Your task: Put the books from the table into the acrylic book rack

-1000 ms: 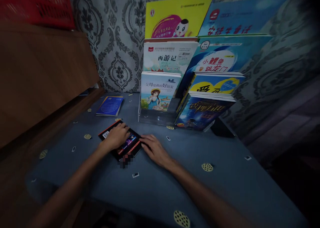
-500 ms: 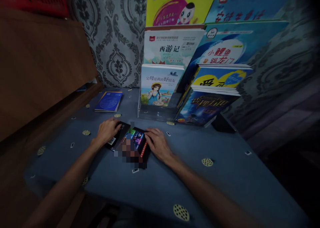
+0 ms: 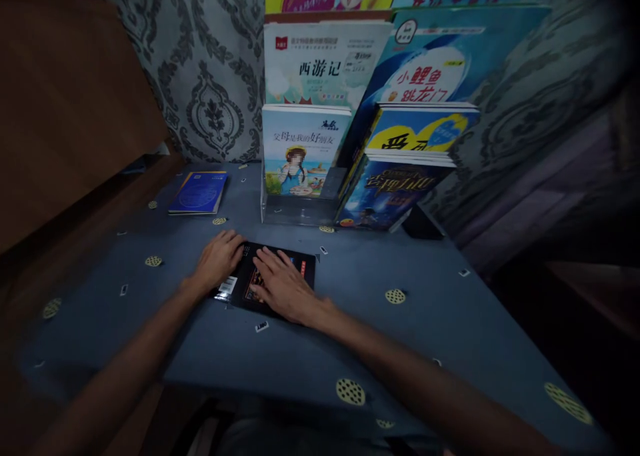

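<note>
A dark book (image 3: 248,269) lies flat on the table in front of me, a white barcode label near its lower left corner. My right hand (image 3: 286,286) rests palm down across its middle, fingers stretched out, covering much of a small orange printed picture. At the book's left edge is my left hand (image 3: 219,261), its fingers lying out along the upper left corner and touching it. Part of a red printed strip shows past my right fingers.
A clear stand (image 3: 300,211) with several upright books is at the back. A blue booklet (image 3: 199,193) lies at the back left of the patterned tablecloth (image 3: 200,349). Beyond the left side stands a brown wooden panel (image 3: 75,109); patterned wallpaper (image 3: 215,109) rises behind.
The right hand has moved left from the book's right edge onto its middle. The glossy picture page that was tilted up now lies flat or is covered. The view has shifted slightly.
</note>
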A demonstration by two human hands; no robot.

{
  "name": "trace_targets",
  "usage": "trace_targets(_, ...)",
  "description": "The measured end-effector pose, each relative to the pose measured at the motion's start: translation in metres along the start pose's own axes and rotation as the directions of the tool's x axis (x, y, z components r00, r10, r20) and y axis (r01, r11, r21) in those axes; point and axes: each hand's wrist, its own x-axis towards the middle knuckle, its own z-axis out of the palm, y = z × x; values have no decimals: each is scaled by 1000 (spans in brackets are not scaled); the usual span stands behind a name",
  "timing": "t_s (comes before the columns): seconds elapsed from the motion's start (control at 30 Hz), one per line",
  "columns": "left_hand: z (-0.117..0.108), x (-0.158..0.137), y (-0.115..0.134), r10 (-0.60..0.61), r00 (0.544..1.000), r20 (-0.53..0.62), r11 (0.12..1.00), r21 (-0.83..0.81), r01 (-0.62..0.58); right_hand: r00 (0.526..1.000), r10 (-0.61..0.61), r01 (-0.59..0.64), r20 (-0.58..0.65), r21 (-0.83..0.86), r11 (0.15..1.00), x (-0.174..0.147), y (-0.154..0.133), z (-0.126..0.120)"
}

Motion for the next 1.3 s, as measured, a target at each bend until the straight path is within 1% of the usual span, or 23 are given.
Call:
trace_targets(0.1, 1, -1, -2, 6, 1000, -2, 1000, 3, -6, 998, 53, -53, -13, 6, 999, -7, 7, -2)
trace_targets(0.2, 1, -1, -2, 4, 1000, 10, 1000, 7, -4, 991, 134, -134, -22, 1, 991, -18, 17, -5)
trace_targets(0.33, 0, 0, -1, -25, 999, 40, 1000, 11, 24, 973, 218, -217, -79, 10, 976, -35, 28, -7)
trace_targets(0.47, -1, 0, -1, -21, 998, 52, 999, 29, 19, 963, 246, -245, -113, 29, 969, -45, 33, -5)
trace_targets(0.73, -5, -1, 0, -22, 998, 55, 1000, 23, 21, 956, 273, -274, -109, 4, 962, -43, 29, -8)
trace_targets(0.83, -6, -2, 2, -13, 999, 47, 1000, 23, 12, 960, 256, -260, -114, -23, 965, -45, 24, -12)
trace_targets(0.9, -5, -2, 3, -16, 999, 49, 999, 42, 13, 969, 221, -227, -111, -37, 973, -46, 20, -15)
trace_targets(0.97, -5, -3, 4, -26, 998, 52, 998, 59, 23, 983, 162, -165, -93, -32, 986, -48, 15, -16)
trace_targets(1.03, -5, -3, 5, -36, 998, 49, 998, 59, 33, 995, 78, -79, -54, -9, 997, -49, 10, -16)
trace_targets(1.13, -4, -4, 5, -50, 998, 41, 998, 48, 48, 999, -27, 27, 18, 11, 1000, -51, 4, -14)
trace_targets(1.2, -4, -5, 5, -56, 998, 39, 997, 51, 54, 998, -43, 43, 50, 1, 999, -51, 3, -14)
trace_targets(1.3, -6, -7, 6, -59, 998, 27, 996, 74, 57, 997, -37, 38, 61, -12, 999, -50, 3, -14)
